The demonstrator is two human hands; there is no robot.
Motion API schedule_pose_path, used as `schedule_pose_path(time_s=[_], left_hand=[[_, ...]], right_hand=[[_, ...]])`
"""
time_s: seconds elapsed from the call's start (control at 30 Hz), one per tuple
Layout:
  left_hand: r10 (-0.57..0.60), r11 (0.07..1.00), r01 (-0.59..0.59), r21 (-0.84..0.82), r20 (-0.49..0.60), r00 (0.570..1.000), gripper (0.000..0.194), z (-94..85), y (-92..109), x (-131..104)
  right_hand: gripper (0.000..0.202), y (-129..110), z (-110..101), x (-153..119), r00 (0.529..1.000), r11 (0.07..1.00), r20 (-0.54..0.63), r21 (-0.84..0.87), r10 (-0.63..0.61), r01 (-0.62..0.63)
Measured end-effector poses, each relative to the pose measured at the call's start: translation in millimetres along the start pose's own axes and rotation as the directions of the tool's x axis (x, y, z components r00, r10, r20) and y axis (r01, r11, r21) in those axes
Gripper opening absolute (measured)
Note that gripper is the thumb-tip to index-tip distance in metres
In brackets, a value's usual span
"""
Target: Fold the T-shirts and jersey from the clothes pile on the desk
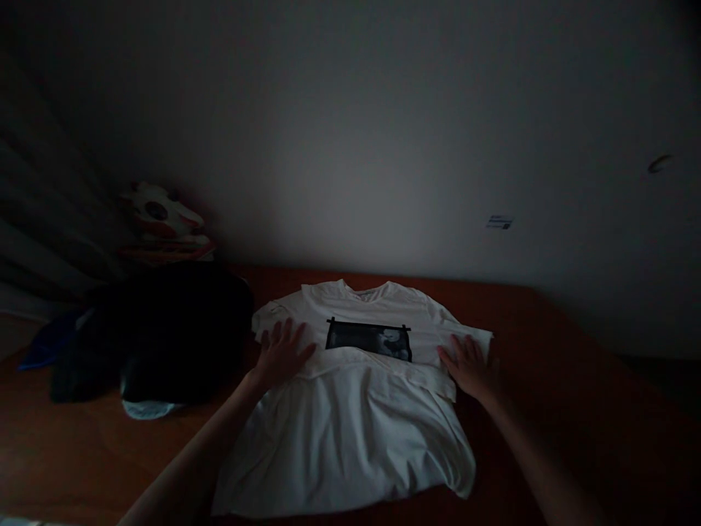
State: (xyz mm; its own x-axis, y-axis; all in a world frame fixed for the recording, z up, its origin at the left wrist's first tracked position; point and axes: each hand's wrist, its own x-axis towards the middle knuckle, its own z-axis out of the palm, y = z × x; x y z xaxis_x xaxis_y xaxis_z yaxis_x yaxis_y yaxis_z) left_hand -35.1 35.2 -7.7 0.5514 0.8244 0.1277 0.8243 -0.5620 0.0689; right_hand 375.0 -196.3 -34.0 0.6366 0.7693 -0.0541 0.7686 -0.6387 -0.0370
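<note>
A white T-shirt (350,431) lies spread on the brown wooden surface, its neckline toward the wall. On its chest is a dark rectangular print (366,340), and a fold of cloth runs across just under it, covering the print's lower edge. My left hand (282,354) rests on the shirt near the left sleeve, fingers spread. Over by the right sleeve, my right hand (471,365) lies on the cloth with its fingers stretched out. Neither hand grips the fabric.
A dark heap of clothing (175,329) sits left of the shirt, with a blue piece (49,340) at its edge. Behind it stands a white and red object (164,212). A pale wall (372,146) bounds the wooden surface (548,351); a small label (499,222) is on it.
</note>
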Motion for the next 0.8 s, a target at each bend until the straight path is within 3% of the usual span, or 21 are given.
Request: schedule_pose_path(time_s=[0.17, 0.23, 0.3, 0.4, 0.47, 0.67, 0.8], left_hand=[[0.003, 0.998, -0.008, -0.068, -0.08, 0.997, 0.057, 0.5, 5.5, 23.2], [0.037, 0.992, -0.052, -0.117, -0.122, 0.992, 0.051, -3.1, 1.4, 26.4], [0.116, 0.976, -0.141, -0.167, -0.149, 0.982, 0.049, -9.0, -8.5, 21.5], [0.228, 0.946, -0.26, -0.195, -0.174, 0.958, 0.054, -19.2, -30.3, -3.6], [0.266, 0.939, -0.299, -0.172, -0.193, 0.945, 0.059, -23.5, -44.6, -28.8], [0.372, 0.911, -0.396, -0.115, -0.182, 0.91, 0.056, -15.1, -67.4, -98.5], [0.346, 0.906, -0.379, -0.188, -0.186, 0.92, 0.043, -16.8, -68.1, -99.8]], right_hand=[[0.066, -3.3, -16.5, 13.8, 0.999, 1.0, -0.032, 0.023, -0.009, 0.01], [0.062, -4.2, -20.9, 11.6, 0.986, 0.997, -0.153, 0.003, -0.073, 0.075], [0.053, -3.0, -23.6, 3.9, 0.928, 0.974, -0.306, -0.002, -0.214, 0.224], [0.043, 4.1, -23.6, -16.3, 0.805, 0.883, -0.426, 0.029, -0.414, 0.469], [0.04, 12.8, -20.0, -31.7, 0.778, 0.852, -0.433, 0.043, -0.455, 0.522], [0.038, 43.3, -10.4, -55.5, 0.826, 0.894, -0.405, 0.047, -0.392, 0.446], [0.035, 34.4, -23.5, -59.4, 0.821, 0.892, -0.459, 0.12, -0.339, 0.435]])
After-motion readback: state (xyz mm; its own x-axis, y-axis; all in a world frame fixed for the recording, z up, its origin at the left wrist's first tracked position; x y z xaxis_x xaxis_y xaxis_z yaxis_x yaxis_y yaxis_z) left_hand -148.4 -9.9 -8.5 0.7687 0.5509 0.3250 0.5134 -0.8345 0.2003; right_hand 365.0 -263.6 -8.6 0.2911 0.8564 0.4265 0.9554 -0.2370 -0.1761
